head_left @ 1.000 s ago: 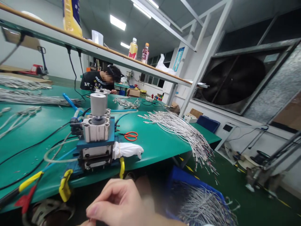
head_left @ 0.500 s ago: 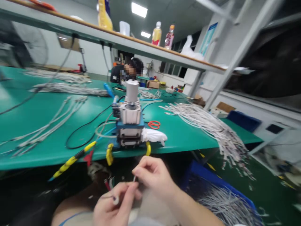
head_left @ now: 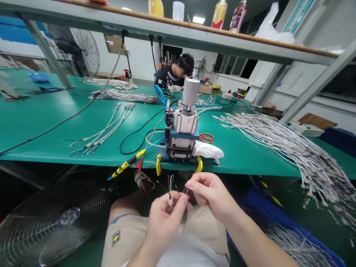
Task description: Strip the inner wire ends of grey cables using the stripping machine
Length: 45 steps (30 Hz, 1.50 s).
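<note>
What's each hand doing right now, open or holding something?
Left hand: closed, holding a white cable with coloured wires.
Right hand: pinched closed, apparently on a thin wire.

Green table [head_left: 250,159] before white wall [head_left: 139,57]

My press [head_left: 183,128] had a metal body topped by a smooth, satin cylinder [head_left: 191,92]. Under the press, the tabletop [head_left: 244,157] looked glossy. Nearer me than the press, my shorts [head_left: 128,241] were matt cloth and my wires [head_left: 170,184] looked plastic-coated; cables [head_left: 283,137] right of it wore smooth, plastic-like sheaths.
</note>
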Motion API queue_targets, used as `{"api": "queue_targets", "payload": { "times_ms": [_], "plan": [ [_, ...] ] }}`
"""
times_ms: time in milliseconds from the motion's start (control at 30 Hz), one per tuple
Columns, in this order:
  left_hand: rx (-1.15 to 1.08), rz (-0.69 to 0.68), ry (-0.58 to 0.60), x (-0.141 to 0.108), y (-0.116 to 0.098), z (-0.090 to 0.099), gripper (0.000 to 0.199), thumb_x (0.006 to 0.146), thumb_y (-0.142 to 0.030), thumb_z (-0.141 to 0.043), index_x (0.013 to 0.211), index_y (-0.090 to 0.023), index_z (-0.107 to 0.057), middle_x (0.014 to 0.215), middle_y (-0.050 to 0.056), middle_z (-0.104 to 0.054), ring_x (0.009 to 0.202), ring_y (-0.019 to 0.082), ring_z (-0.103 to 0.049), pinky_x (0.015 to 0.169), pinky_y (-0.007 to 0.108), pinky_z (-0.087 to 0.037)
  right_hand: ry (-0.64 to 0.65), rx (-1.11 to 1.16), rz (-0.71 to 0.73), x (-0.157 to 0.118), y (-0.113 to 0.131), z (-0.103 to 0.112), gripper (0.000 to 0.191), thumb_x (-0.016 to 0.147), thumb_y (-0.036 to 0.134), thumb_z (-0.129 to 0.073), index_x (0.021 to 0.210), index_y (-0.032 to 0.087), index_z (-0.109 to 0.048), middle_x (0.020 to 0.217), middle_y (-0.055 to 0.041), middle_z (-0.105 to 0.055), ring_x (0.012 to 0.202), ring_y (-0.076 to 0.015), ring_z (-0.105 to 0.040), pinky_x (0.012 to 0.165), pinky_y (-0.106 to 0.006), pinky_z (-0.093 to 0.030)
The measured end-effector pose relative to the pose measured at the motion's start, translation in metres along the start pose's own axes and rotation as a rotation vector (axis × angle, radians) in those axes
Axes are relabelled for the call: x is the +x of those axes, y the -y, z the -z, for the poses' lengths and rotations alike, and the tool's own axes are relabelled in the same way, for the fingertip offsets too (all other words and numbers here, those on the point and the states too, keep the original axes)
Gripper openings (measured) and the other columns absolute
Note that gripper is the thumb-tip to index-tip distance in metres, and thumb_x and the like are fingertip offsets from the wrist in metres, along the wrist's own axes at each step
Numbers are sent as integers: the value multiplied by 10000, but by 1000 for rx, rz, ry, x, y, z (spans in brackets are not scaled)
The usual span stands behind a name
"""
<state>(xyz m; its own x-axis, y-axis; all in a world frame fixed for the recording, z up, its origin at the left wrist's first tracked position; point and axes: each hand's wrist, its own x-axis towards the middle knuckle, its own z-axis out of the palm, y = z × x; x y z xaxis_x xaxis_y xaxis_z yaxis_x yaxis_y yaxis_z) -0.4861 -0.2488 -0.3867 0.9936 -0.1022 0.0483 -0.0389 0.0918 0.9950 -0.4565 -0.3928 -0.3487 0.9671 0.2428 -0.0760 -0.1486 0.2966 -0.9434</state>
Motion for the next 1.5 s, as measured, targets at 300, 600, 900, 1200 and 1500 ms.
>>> {"api": "queue_targets", "payload": {
  "times_ms": [300,600,900,1200,1500],
  "plan": [
    [11,-66,-9,-3,9,-2,329,883,-390,-596,687,-145,-692,646,54,-650,523,104,-471,503,215,-358,10,-12,-60,4,1,5,315,720,350,-827,654,128,-614,403,87,-379,346,-34,-231,347,-173,-126],
    [-198,25,-71,-1,16,-5,246,864,-403,-626,841,-158,-627,707,76,-703,579,133,-566,487,205,-381,16,-2,-56,8,2,1,310,727,345,-833,666,130,-618,405,88,-373,348,-31,-217,347,-173,-125],
    [-254,-13,-112,-3,13,-10,220,875,-354,-630,791,-164,-555,711,40,-706,382,17,-314,460,173,-351,71,25,-141,12,1,3,321,707,345,-846,652,131,-613,395,99,-342,348,-30,-196,342,-170,-121],
    [-266,-9,-145,0,11,-12,239,866,-353,-643,778,-157,-538,671,36,-693,412,19,-365,426,138,-284,69,15,-156,18,2,4,287,725,319,-824,651,135,-617,394,89,-361,342,-36,-218,332,-166,-123],
    [-426,26,-195,12,8,-16,292,828,-372,-680,754,-146,-511,594,14,-643,373,1,-270,377,108,-193,120,54,-197,24,0,8,287,825,378,-747,826,96,-695,524,55,-404,402,-53,-289,331,-146,-171]
  ]
}}
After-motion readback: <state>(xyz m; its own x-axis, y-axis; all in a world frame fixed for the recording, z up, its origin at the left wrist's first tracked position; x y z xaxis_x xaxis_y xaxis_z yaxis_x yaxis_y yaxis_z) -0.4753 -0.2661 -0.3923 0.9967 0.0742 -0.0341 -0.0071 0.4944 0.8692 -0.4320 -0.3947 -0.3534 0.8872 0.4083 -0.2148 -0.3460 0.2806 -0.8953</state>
